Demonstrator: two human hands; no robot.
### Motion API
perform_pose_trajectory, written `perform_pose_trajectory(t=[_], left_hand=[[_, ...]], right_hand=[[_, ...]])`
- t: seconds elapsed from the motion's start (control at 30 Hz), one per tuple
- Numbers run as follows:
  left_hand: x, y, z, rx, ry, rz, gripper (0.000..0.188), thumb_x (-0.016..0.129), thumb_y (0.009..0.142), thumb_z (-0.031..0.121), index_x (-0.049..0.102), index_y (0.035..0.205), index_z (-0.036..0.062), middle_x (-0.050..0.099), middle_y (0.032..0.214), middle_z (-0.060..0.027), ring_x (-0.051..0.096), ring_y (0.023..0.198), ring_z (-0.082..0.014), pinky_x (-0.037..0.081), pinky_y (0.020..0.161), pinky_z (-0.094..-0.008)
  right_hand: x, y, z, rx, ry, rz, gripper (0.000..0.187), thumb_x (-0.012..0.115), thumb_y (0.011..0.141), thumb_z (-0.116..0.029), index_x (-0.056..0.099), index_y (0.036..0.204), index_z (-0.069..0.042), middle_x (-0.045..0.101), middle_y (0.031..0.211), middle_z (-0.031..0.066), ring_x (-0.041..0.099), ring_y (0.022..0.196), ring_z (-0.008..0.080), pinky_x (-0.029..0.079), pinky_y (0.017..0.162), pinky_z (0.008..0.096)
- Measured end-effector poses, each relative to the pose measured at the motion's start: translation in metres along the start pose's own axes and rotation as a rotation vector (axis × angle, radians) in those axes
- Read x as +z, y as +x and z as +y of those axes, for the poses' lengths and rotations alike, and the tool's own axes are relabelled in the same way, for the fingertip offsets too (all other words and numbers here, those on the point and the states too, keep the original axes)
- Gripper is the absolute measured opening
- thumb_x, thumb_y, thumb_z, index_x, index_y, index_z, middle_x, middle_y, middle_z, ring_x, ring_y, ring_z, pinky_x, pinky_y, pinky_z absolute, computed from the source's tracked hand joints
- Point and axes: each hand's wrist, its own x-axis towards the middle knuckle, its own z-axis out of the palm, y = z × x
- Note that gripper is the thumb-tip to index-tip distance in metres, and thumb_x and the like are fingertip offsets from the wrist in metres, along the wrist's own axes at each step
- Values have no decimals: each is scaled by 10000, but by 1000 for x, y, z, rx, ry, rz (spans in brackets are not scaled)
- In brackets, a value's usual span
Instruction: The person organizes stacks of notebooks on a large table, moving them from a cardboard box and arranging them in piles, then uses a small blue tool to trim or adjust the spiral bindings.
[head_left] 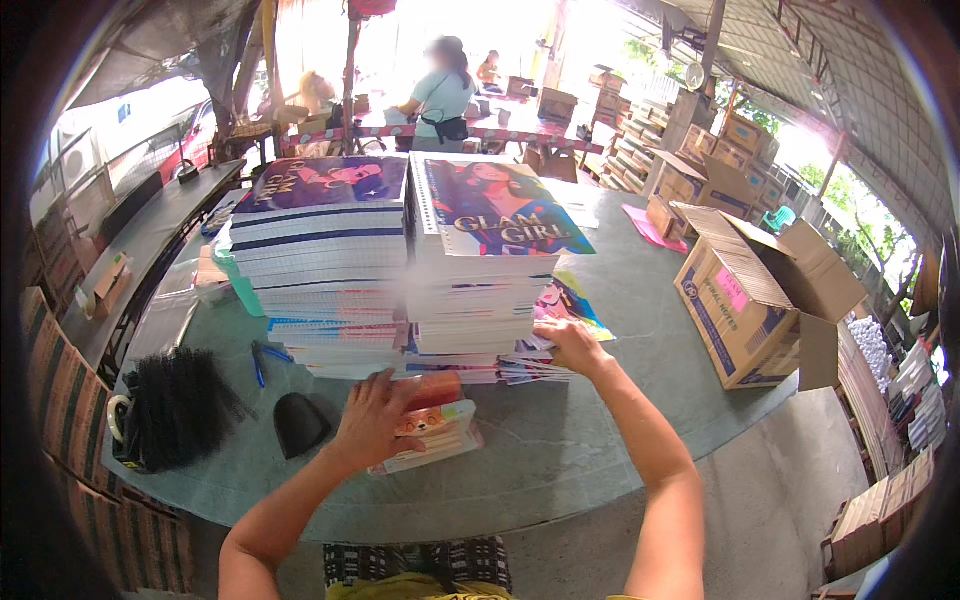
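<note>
Two tall stacks of notebooks with glossy illustrated covers stand side by side on the grey-green table: the left stack [320,250] and the right stack [487,290]. My right hand [578,350] has its fingers curled on the lower right corner of the right stack, gripping notebook edges; a colourful cover [572,308] shows behind it. My left hand [372,425] lies over a small pile of booklets [440,435] with a cartoon animal face on the cover, its fingers bent on the pile. A reddish-orange block [437,387] sits against that pile, near the left fingers.
On the table's left lie a bundle of black bristle-like strands [180,410], a black rounded object [299,425] and blue-handled pliers [265,362]. An open cardboard box [740,310] stands at the right. A person [445,95] stands beyond the table; stacked cartons [735,140] are behind right.
</note>
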Motion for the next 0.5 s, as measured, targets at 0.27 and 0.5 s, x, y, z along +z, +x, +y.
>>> perform_pose_trajectory(t=[0.27, 0.5], left_hand=[[-17, -2, -9, 132, -56, -166, 952, 779, 575, 456, 327, 1339, 114, 380, 1285, -166, 377, 1172, -380, 301, 970, -501], [-42, 24, 75, 108, -920, -101, 1002, 815, 591, 366, 247, 1357, 58, 373, 1299, -181, 364, 1212, -312, 314, 1007, -438]], right_hand=[[-74, -73, -49, 621, 167, 701, 265, 599, 812, -117, 583, 1065, -39, 646, 942, 139, 635, 834, 233, 490, 735, 302], [-137, -168, -147, 726, 998, 1010, 376, 732, 718, -142, 596, 1033, 12, 631, 924, 45, 588, 842, 144, 449, 784, 268]])
